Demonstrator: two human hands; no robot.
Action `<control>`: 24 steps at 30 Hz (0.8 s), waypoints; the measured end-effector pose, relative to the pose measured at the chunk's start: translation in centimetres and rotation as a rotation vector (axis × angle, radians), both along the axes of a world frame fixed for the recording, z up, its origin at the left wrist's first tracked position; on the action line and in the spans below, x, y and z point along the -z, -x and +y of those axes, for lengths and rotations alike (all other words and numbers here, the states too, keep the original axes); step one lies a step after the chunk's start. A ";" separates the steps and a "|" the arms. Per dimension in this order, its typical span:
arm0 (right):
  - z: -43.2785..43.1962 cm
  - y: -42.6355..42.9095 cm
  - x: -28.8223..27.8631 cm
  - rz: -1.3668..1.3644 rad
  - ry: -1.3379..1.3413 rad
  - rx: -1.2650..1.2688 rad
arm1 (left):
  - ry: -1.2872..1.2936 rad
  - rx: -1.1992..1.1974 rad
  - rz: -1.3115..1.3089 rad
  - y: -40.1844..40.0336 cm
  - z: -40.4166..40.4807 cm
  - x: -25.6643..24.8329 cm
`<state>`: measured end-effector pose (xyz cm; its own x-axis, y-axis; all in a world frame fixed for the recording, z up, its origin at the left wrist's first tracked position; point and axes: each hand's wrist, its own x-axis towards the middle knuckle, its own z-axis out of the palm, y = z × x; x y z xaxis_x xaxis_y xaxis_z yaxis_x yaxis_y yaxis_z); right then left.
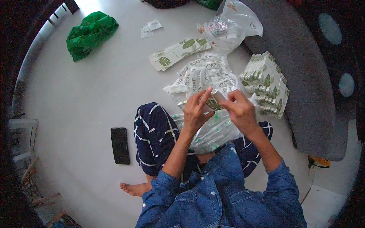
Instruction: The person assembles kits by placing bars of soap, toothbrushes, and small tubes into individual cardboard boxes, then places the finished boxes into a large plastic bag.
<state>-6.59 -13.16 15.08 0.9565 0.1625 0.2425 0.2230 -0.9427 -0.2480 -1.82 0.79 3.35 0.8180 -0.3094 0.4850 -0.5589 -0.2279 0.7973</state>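
Between my hands is a small white paper carton (213, 104) with a green leaf print, its upper end standing open. My left hand (196, 112) holds it from the left, thumb below and fingers above. At the carton's right edge, the thumb and forefinger of my right hand (241, 111) pinch it near the flap. Just beyond lies a heap of white packets (204, 71) marked as soap. Under my hands, a clear plastic bag (215, 134) with green-marked contents rests across my lap; what is inside cannot be made out.
Flat leaf-print cartons (179, 54) lie beyond the heap, and stacked ones (265, 82) stand right, beside a grey cushioned seat (308, 85). A translucent bag (242, 25) is at the back. Leftward are a green bag (91, 34), small white packets (154, 25) and a black phone (120, 146).
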 end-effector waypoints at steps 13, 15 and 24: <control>1.0 -1.6 3.6 -0.106 -0.118 0.119 | -0.008 -0.138 0.082 0.0 -0.2 0.5; 0.7 -2.2 4.5 0.053 -0.409 0.161 | -0.044 -0.159 0.108 -0.1 0.0 0.7; -3.9 -12.0 18.4 0.297 -0.343 0.685 | -0.042 -0.213 0.239 -0.6 -0.7 1.0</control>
<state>5.42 -17.01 -3.33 0.8486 -0.5182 -0.1068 -0.4951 -0.7066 -0.5055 -1.25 0.13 2.33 0.9558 -0.1343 0.2617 -0.2930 -0.3547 0.8879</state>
